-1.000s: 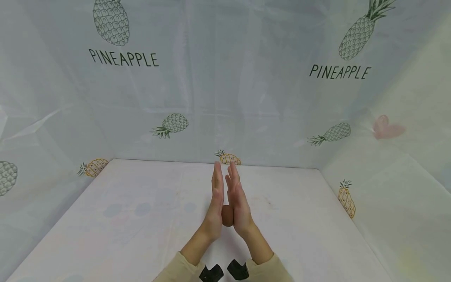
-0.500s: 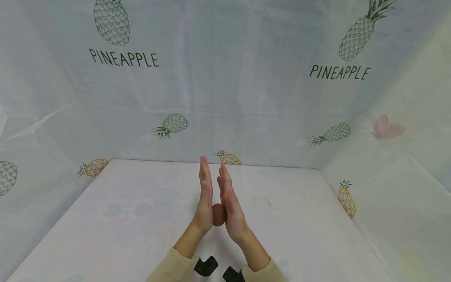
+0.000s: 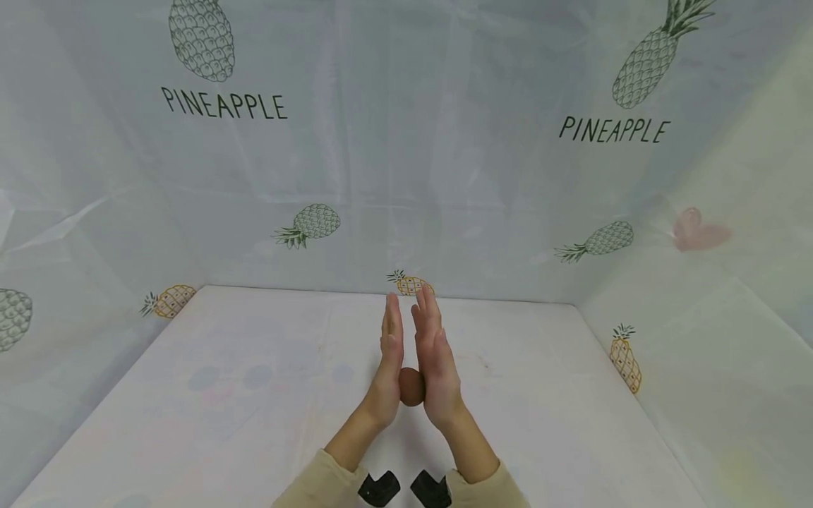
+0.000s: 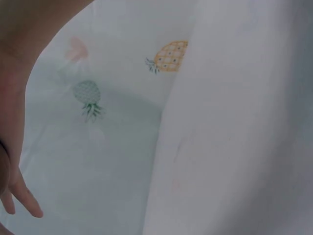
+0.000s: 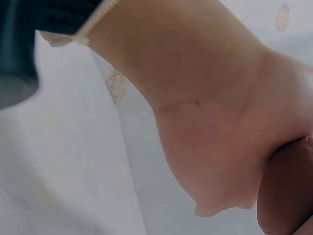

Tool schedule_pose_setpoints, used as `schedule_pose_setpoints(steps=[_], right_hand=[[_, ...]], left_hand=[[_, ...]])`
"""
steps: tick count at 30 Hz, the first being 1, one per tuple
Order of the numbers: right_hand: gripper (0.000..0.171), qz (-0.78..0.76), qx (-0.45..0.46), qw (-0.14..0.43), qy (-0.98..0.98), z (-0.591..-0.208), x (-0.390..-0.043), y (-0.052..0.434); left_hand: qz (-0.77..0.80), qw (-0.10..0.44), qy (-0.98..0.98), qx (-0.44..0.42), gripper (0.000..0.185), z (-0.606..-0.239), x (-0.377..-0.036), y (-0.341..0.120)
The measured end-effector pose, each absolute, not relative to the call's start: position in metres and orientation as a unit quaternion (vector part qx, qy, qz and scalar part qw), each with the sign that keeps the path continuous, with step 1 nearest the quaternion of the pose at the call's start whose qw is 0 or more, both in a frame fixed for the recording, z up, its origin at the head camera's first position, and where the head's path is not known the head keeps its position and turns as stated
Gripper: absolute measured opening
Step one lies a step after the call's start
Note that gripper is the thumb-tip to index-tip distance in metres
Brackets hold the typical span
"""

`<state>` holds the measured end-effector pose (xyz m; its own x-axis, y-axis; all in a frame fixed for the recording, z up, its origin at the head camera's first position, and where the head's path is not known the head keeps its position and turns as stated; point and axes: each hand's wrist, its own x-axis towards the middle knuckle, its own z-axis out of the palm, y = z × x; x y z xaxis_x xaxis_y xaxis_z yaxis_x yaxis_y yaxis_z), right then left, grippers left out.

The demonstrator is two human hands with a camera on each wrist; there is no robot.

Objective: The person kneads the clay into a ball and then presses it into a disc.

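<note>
A small brown ball [image 3: 411,386] sits between my two palms, held a little above the white table [image 3: 254,395]. My left hand [image 3: 389,360] and right hand [image 3: 435,360] stand on edge with fingers straight and pointing away from me, pressing the ball from both sides. Most of the ball is hidden by the palms. In the right wrist view the ball [image 5: 286,191] shows at the lower right against the heel of my right hand [image 5: 210,122]. The left wrist view catches only the edge of my left hand [image 4: 14,73].
Sheets printed with pineapples [image 3: 406,176] wall the table at the back, left and right. Black camera mounts [image 3: 379,488] sit on both wrists over beige sleeves [image 3: 317,483].
Both hands shifted left with the ball half a second ago and are now back to the right. The right palm has slid forward against the left, turning the ball between them.
</note>
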<state>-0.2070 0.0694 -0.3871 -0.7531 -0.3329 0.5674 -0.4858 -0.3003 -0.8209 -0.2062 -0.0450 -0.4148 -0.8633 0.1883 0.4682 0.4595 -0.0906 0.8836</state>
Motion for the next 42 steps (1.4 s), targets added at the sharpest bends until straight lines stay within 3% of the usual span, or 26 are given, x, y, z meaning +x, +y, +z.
schedule_pose_setpoints(steps=[13, 25, 31, 42], right_hand=[[0.063, 0.753, 0.297, 0.066, -0.583, -0.39, -0.219, 0.084], [0.064, 0.75, 0.319, -0.016, -0.579, -0.399, -0.217, 0.066], [0.068, 0.753, 0.317, -0.049, -0.575, -0.4, -0.212, 0.061], [0.066, 0.745, 0.328, -0.052, -0.579, -0.397, -0.208, 0.059]], left_hand=[[-0.689, 0.059, -0.666, -0.278, 0.057, -0.415, -0.197, -0.033], [-0.651, 0.165, -0.654, -0.349, 0.062, -0.408, -0.199, -0.046], [-0.648, 0.18, -0.666, -0.323, 0.065, -0.407, -0.206, -0.052], [-0.668, 0.172, -0.689, -0.222, 0.061, -0.409, -0.213, -0.061]])
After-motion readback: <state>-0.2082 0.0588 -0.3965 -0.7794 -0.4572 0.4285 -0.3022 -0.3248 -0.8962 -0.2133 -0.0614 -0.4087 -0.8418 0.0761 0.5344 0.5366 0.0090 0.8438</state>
